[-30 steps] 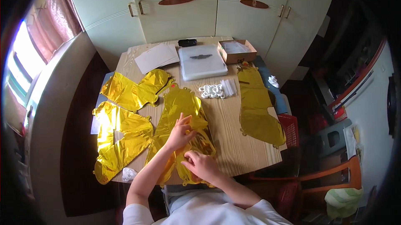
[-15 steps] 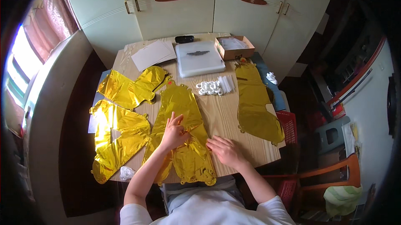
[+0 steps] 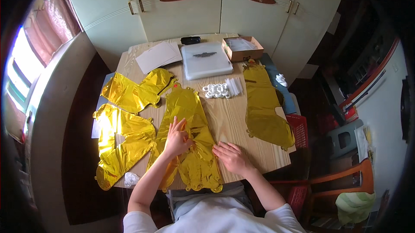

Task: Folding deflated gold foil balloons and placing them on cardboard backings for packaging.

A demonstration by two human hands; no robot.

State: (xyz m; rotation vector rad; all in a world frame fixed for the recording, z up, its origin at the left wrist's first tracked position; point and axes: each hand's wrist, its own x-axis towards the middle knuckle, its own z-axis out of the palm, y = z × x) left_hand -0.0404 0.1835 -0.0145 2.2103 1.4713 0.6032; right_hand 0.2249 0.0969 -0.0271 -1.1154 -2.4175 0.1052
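Observation:
A flat gold foil balloon point(image 3: 186, 103) lies on the wooden table point(image 3: 225, 114) in front of me, its lower end at the near edge. Over its middle is my left hand point(image 3: 176, 141), thumb and index finger curled together at the foil, other fingers raised; the exact contact is partly hidden. My right hand point(image 3: 231, 156) rests flat along the balloon's right edge, fingers stretched out and close together. To the left lie two more gold foil balloons, one farther point(image 3: 125, 92) and one nearer point(image 3: 134, 140). Another gold balloon point(image 3: 263, 107) lies on the right.
White rings point(image 3: 216, 90) and short white tubes point(image 3: 234, 86) sit beyond the middle balloon. Behind them are a clear plastic case point(image 3: 206, 66), pale sheets point(image 3: 158, 57), a black object point(image 3: 190, 40) and a cardboard box point(image 3: 244, 55). A white bundle point(image 3: 131, 179) lies near left; a chair point(image 3: 341, 179) stands right.
My left hand has shifted slightly left. The raised fold of foil between my hands has flattened out. My right hand has barely moved.

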